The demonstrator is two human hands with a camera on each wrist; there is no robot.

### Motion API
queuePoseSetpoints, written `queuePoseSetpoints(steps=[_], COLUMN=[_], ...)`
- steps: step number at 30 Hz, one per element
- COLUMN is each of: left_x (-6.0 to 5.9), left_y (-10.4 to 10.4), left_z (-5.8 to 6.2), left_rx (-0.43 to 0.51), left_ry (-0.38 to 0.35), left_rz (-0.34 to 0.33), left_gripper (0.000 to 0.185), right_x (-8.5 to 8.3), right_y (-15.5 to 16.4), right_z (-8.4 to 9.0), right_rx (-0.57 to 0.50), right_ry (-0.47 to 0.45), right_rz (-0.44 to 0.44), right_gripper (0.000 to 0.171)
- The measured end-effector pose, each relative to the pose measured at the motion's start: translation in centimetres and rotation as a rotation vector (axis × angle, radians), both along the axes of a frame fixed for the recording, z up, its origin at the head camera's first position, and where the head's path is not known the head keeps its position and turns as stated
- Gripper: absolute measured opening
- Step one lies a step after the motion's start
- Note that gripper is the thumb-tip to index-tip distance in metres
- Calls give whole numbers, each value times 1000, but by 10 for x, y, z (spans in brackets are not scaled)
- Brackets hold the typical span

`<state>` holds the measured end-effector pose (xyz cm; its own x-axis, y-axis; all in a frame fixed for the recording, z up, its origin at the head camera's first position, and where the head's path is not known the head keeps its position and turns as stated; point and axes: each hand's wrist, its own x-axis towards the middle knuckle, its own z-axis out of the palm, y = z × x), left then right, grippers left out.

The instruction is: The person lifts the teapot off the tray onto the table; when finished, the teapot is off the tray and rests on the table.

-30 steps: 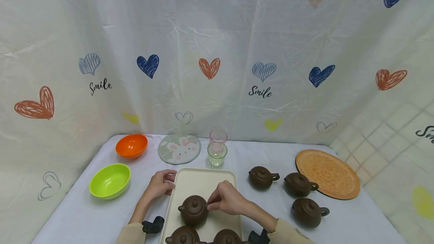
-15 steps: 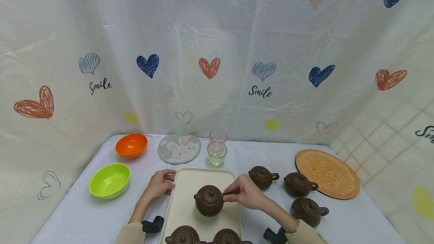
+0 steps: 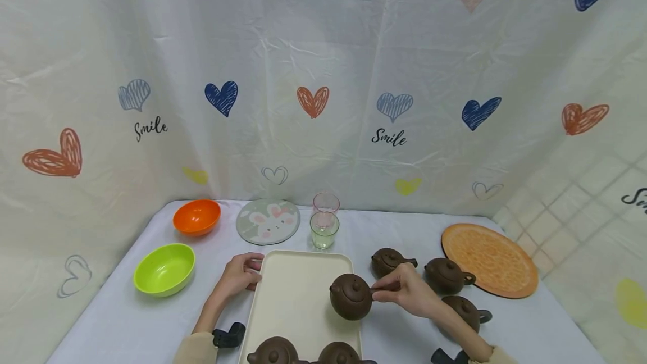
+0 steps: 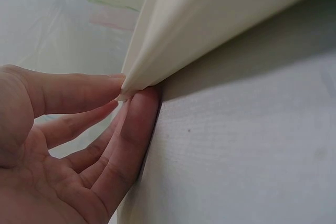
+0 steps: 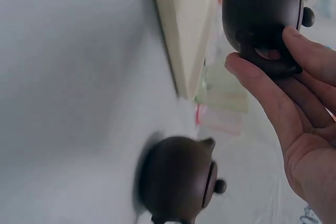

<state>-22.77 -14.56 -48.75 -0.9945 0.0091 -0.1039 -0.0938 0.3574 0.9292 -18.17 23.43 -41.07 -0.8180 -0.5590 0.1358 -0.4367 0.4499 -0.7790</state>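
Note:
My right hand [image 3: 408,292] pinches the handle of a dark brown teapot [image 3: 351,296], which is raised over the right edge of the cream tray [image 3: 298,285]. In the right wrist view, thumb and fingers close on that teapot's [image 5: 262,9] handle, and its body stands clear of the tray [image 5: 181,30]. My left hand [image 3: 237,275] holds the tray's left rim; the left wrist view has its thumb and a finger pinching the tray's edge [image 4: 163,40]. Two more teapots, a left one [image 3: 274,351] and a right one [image 3: 340,353], sit at the tray's near end, partly cut off.
Right of the tray stand three teapots: a far one [image 3: 388,262], a middle one [image 3: 446,275] and a near one [image 3: 467,312] partly behind my forearm. Around them lie an orange round mat [image 3: 490,260], a rabbit mat [image 3: 268,222], two glasses [image 3: 324,235], an orange bowl [image 3: 197,218] and a green bowl [image 3: 164,271].
My right hand has lifted the teapot from the tray's middle and carried it right, to above the tray's right edge. My left hand has stayed at the rim.

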Motion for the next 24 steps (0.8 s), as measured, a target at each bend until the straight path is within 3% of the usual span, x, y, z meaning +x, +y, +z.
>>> queuePoseSetpoints(steps=[14,24], left_x=[0,0], left_y=[-2,0], left_z=[-1,-1], left_rx=[-8,-11], left_ry=[-13,-1], left_rz=[10,8], left_gripper=[47,46], right_x=[2,2], right_y=[53,66], right_z=[-9,-17], right_rx=[83,100], right_ry=[-62,-107], right_rz=[-118,-118], right_gripper=[16,19])
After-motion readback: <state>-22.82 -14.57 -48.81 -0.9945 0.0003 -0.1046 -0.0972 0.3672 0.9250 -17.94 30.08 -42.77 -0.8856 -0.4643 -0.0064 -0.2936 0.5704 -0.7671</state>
